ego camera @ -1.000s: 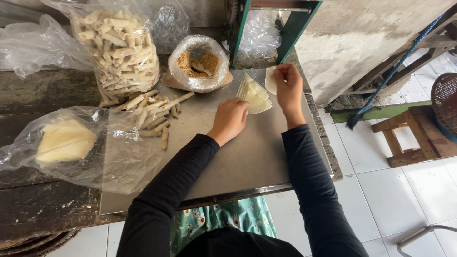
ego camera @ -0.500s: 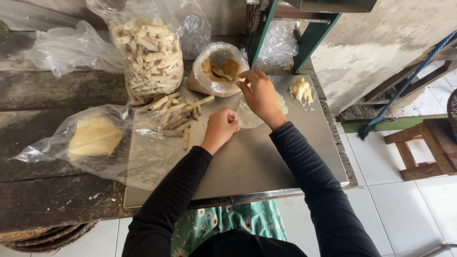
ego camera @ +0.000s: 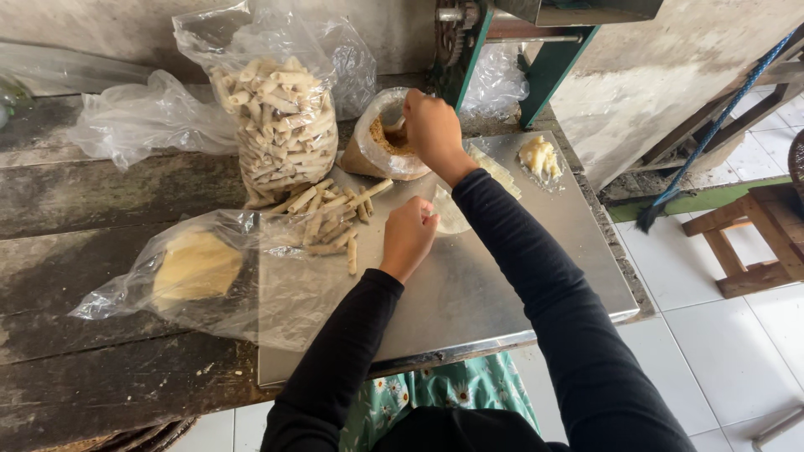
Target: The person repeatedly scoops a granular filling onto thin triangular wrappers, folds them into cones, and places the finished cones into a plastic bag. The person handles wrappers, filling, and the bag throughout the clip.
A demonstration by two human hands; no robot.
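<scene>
My right hand [ego camera: 433,127] reaches into an open plastic bag of brown filling [ego camera: 387,141] at the back of the metal sheet [ego camera: 486,293]; its fingers are bunched inside the bag and what they hold is hidden. My left hand [ego camera: 408,235] rests on the sheet with fingers curled, pressing the edge of a thin pale wrapper [ego camera: 450,214]. A loose pile of rolled pastry sticks [ego camera: 333,216] lies just left of that hand. A stack of pale wrappers [ego camera: 496,170] shows beyond my right forearm.
A tall clear bag full of rolled sticks [ego camera: 280,125] stands at the back. A bag with a flat yellow stack [ego camera: 194,266] lies left on the dark wooden table [ego camera: 92,201]. A small pale lump [ego camera: 539,156] sits at the sheet's far right. Green machine frame [ego camera: 548,71] behind; wooden stool [ego camera: 754,238] right.
My right hand has moved left from the wrapper to the bag of filling and gone into it. My left hand stays on the wrapper. The view has shifted slightly.
</scene>
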